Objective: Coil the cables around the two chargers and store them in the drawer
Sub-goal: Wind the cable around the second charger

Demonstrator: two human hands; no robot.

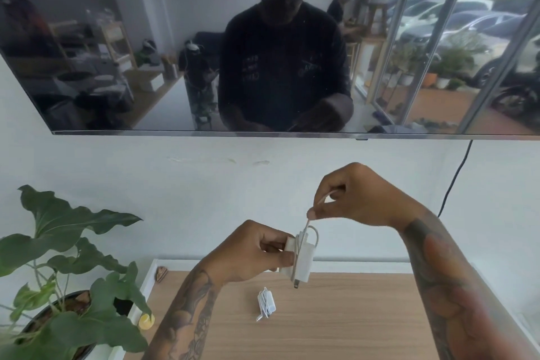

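**Charger coiling: held unit above table**

Table (350,324), wood-topped, occupies the near field. A second charger (266,303), white, lies on it near centre with its cable already wound around the body. A small yellow object (146,321) sits at the table's near-left edge, beside a potted plant (67,257).

Above the table, the left hand (254,251) grips the first charger (302,260); its fingers are curled around the left side of the white block. Several cable turns wrap this block, and a connector end hangs below it. The right hand (356,196), higher and to the right, pinches the cable (306,226) between thumb and forefinger; the strand runs down to the block.

Farther back, a wall-mounted screen (146,38) reflects the room, with a black cord (455,178) hanging at far right.
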